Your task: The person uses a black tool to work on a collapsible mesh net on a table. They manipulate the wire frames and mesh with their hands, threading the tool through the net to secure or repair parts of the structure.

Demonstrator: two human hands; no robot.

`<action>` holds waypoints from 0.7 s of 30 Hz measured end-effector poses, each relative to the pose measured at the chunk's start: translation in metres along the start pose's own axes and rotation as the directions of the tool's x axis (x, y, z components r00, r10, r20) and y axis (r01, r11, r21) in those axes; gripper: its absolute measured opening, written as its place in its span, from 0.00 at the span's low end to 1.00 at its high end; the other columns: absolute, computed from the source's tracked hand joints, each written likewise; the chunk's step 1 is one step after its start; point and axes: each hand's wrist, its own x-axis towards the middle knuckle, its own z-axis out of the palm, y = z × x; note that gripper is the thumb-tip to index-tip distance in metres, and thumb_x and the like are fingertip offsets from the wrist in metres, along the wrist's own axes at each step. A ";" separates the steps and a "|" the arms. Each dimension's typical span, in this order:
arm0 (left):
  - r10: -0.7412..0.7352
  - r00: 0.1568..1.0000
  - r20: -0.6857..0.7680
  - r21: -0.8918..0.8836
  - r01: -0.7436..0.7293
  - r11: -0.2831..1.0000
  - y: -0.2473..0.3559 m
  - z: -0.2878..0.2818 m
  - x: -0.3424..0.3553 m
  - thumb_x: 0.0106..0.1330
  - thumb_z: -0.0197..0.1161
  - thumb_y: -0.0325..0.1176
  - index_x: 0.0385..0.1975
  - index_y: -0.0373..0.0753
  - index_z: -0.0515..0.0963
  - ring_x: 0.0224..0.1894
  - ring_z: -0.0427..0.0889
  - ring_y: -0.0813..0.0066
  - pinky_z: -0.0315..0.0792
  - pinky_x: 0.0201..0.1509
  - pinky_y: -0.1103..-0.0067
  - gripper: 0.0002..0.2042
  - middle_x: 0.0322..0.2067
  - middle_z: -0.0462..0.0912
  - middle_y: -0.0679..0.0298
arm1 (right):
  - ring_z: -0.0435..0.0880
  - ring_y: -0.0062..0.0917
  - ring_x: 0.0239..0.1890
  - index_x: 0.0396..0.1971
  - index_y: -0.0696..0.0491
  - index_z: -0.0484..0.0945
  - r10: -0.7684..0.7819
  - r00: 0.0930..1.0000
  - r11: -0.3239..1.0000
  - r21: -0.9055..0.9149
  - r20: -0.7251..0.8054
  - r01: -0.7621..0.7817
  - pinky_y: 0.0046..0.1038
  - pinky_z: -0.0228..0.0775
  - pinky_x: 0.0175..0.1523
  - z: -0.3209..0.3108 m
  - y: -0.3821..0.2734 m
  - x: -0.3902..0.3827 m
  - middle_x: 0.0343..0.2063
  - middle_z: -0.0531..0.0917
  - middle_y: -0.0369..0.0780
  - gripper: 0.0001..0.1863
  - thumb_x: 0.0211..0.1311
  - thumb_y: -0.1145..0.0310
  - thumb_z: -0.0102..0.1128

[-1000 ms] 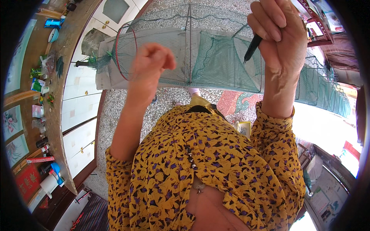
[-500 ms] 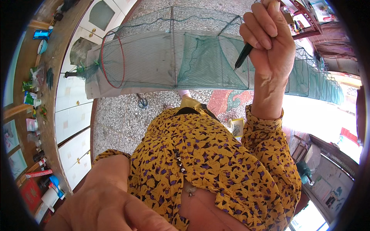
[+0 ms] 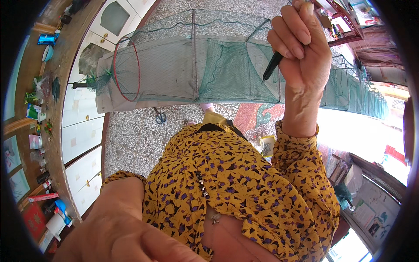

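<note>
My right hand [image 3: 300, 52] is raised at the upper right, closed round a dark pointed tool [image 3: 271, 66], its tip angled down in front of a long green net cage [image 3: 227, 70] with metal frames. The cage has a red ring [image 3: 137, 72] at its left end and lies along a pale grey board or sheet [image 3: 104, 104]. My left hand [image 3: 124, 240] is low and close to the camera, fingers bent together and cut off by the bottom edge; what they hold, if anything, is hidden.
Scissors [image 3: 160, 117] and a yellow-rimmed box [image 3: 267, 146] lie on the speckled floor [image 3: 126, 144]. A wooden counter [image 3: 65, 131] with bottles and packets runs along the left above white cabinets [image 3: 83, 135]. A bright doorway and shelving are at the right.
My left hand has dropped from in front of the net to the bottom of the view, close to the camera. My right hand still grips the tool, appearing slightly farther left.
</note>
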 end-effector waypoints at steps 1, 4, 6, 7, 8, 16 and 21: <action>-0.012 0.996 -0.086 0.080 0.019 0.997 0.001 0.011 0.003 0.55 0.65 0.30 0.23 0.47 0.66 0.44 0.70 0.75 0.65 0.50 0.80 0.11 0.30 0.76 0.81 | 0.56 0.10 0.11 0.34 0.49 0.69 0.003 1.000 1.000 0.001 0.002 -0.003 0.14 0.50 0.17 -0.003 0.000 0.000 0.14 0.63 0.26 0.10 0.72 0.63 0.39; -0.073 0.930 -0.361 0.245 0.170 0.955 0.005 0.038 0.010 0.57 0.63 0.31 0.23 0.47 0.66 0.47 0.69 0.73 0.63 0.52 0.78 0.10 0.31 0.76 0.82 | 0.56 0.10 0.11 0.33 0.49 0.69 -0.012 1.000 1.000 0.001 -0.015 0.012 0.14 0.50 0.17 -0.009 0.001 0.000 0.14 0.63 0.26 0.10 0.72 0.63 0.39; -0.010 0.950 -0.312 0.215 0.081 0.973 -0.005 0.029 0.002 0.59 0.62 0.32 0.23 0.47 0.66 0.48 0.69 0.70 0.62 0.53 0.76 0.10 0.32 0.76 0.82 | 0.56 0.10 0.11 0.33 0.49 0.69 -0.010 0.999 1.000 0.010 -0.033 0.010 0.14 0.50 0.17 -0.007 0.000 0.000 0.14 0.63 0.26 0.10 0.72 0.63 0.38; 0.055 0.977 -0.207 0.146 -0.024 0.989 -0.010 0.018 -0.006 0.59 0.62 0.33 0.23 0.48 0.66 0.48 0.69 0.68 0.62 0.54 0.75 0.10 0.32 0.76 0.83 | 0.56 0.10 0.11 0.33 0.49 0.69 -0.004 1.000 1.000 0.019 -0.030 0.004 0.14 0.50 0.17 -0.003 0.000 0.001 0.14 0.63 0.26 0.10 0.72 0.63 0.38; 0.110 0.983 -0.145 0.119 -0.093 0.989 -0.016 0.008 -0.008 0.60 0.61 0.33 0.23 0.48 0.66 0.47 0.69 0.67 0.62 0.54 0.74 0.09 0.32 0.76 0.83 | 0.56 0.10 0.11 0.33 0.49 0.68 -0.004 1.000 1.000 0.016 -0.017 0.004 0.14 0.50 0.17 -0.001 0.000 0.001 0.14 0.63 0.26 0.10 0.72 0.63 0.38; 0.161 0.970 -0.184 0.120 -0.141 0.983 -0.014 0.012 0.002 0.61 0.60 0.33 0.24 0.47 0.66 0.43 0.72 0.79 0.65 0.50 0.81 0.09 0.30 0.76 0.81 | 0.55 0.10 0.11 0.30 0.48 0.67 0.014 1.000 1.000 -0.004 -0.017 -0.015 0.14 0.49 0.17 0.003 0.001 0.003 0.14 0.63 0.26 0.10 0.72 0.63 0.39; 0.189 0.893 -0.408 0.003 -0.206 0.979 -0.022 0.035 0.013 0.57 0.63 0.27 0.26 0.45 0.68 0.42 0.74 0.83 0.68 0.50 0.78 0.09 0.28 0.76 0.77 | 0.55 0.11 0.11 0.28 0.47 0.65 0.016 1.000 1.000 0.013 -0.017 -0.016 0.15 0.48 0.17 -0.007 0.001 0.002 0.14 0.62 0.27 0.11 0.72 0.62 0.39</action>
